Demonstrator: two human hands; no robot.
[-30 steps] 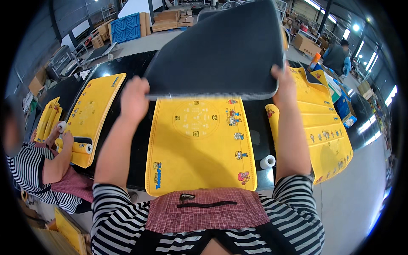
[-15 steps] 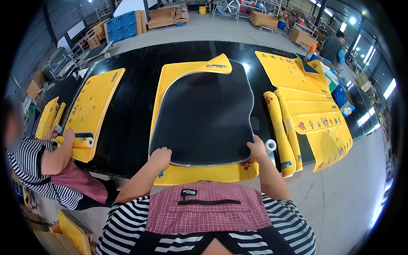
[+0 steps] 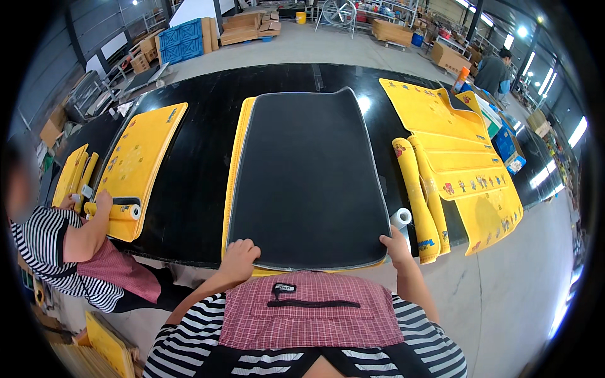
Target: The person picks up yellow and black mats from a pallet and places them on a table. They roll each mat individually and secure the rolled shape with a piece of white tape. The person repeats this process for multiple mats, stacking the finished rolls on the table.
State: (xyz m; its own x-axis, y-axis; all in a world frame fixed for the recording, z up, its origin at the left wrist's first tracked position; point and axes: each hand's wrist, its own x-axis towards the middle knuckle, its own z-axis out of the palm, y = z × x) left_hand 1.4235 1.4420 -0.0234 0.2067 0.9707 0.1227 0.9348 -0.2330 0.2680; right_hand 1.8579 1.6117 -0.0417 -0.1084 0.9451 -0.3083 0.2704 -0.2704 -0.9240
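A mat [image 3: 309, 176] lies with its black backing up on a yellow mat [image 3: 236, 183], whose left side and a strip of near edge show beneath it. My left hand [image 3: 241, 259] is closed on the black-backed mat's near left corner, fingers curled over the backing. At the near right corner, my right hand [image 3: 397, 246] pinches the edge; some of its fingers are hidden under the mat. The far right corner of the mat curves up slightly. Just beyond my right hand is a roll of clear film [image 3: 401, 218].
Two rolled yellow mats [image 3: 417, 198] lie to the right, beside spread yellow mats [image 3: 441, 126] and blue boxes [image 3: 507, 148]. On the left a co-worker [image 3: 82, 252] handles a rolled yellow mat [image 3: 116, 211] on a flat yellow one [image 3: 142, 148]. All rest on a black table [image 3: 195, 126].
The black-backed mat has come toward me, and its far edge, folded over with yellow showing, now lies flattened out. Both my hands moved nearer with its corners, the right also slightly outward.
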